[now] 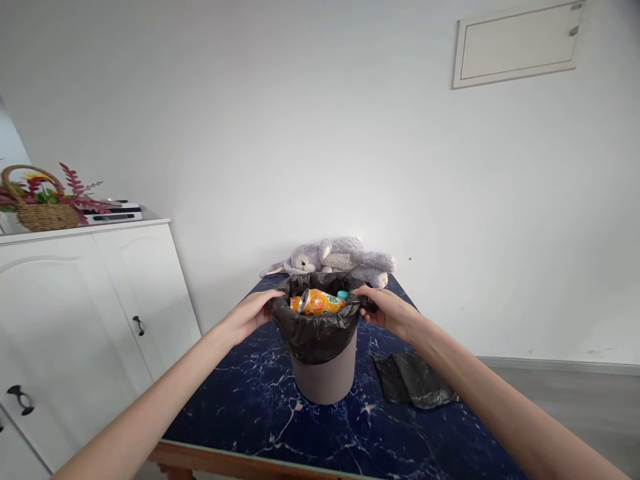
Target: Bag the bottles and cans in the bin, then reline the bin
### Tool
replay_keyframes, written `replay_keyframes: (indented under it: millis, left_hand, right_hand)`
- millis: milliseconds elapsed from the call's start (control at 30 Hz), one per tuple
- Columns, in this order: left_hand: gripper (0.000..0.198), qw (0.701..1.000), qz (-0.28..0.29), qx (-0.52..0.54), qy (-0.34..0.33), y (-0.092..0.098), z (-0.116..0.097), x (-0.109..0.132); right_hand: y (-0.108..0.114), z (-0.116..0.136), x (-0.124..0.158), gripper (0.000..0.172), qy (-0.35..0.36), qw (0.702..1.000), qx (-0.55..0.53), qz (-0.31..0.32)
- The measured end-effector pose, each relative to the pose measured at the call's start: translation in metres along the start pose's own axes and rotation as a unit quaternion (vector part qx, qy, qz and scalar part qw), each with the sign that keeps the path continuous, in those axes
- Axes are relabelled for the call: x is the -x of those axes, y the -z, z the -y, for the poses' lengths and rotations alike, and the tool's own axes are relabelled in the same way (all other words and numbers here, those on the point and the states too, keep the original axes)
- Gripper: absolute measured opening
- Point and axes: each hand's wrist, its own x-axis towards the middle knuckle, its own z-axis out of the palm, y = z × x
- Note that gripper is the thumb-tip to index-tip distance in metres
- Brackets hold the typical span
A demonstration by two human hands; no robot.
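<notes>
A grey-brown trash can [325,380] stands upright on the table, lined with a black trash bag [317,340] folded over its rim. Inside lie an orange drink can [320,302] on its side, part of another orange item, and something with a teal cap [343,295]. My left hand [253,315] grips the bag at the left of the rim, thumb on top. At the right of the rim, my right hand [387,310] pinches a bunched part of the same bag. The fingers under the bag's edge are partly hidden.
The table [250,407] has a blue marbled top. A folded black plastic bag [417,379] lies right of the trash can. Behind it rests a grey plush rabbit [340,255] against the wall. At left, a white cabinet [100,293] carries a flower basket [47,215].
</notes>
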Motion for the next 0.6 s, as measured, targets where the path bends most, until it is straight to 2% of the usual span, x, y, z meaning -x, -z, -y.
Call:
replay_keyframes:
  millis: [133, 233, 300, 433, 600]
  left_hand:
    - [0.025, 0.999, -0.024, -0.025, -0.014, 0.008, -0.01, 0.021]
    - [0.024, 0.996, -0.062, -0.015, -0.056, 0.01, -0.022, 0.024]
    - [0.026, 0.995, -0.072, 0.012, -0.074, 0.008, -0.032, 0.022]
    - [0.029, 0.989, -0.094, 0.058, -0.098, -0.005, -0.048, 0.019]
    - [0.034, 0.974, -0.14, 0.109, -0.141, -0.014, -0.071, 0.018]
  right_hand:
    - [0.009, 0.011, 0.009, 0.029, 0.005, 0.997, 0.068, -0.027]
    - [0.014, 0.027, 0.011, 0.023, 0.051, 0.991, 0.108, -0.062]
    - [0.016, 0.04, 0.011, 0.021, 0.087, 0.986, 0.118, -0.08]
    - [0.014, 0.065, 0.009, 0.032, 0.14, 0.978, 0.113, -0.104]
    - [0.02, 0.08, 0.013, 0.039, 0.216, 0.96, 0.082, -0.16]
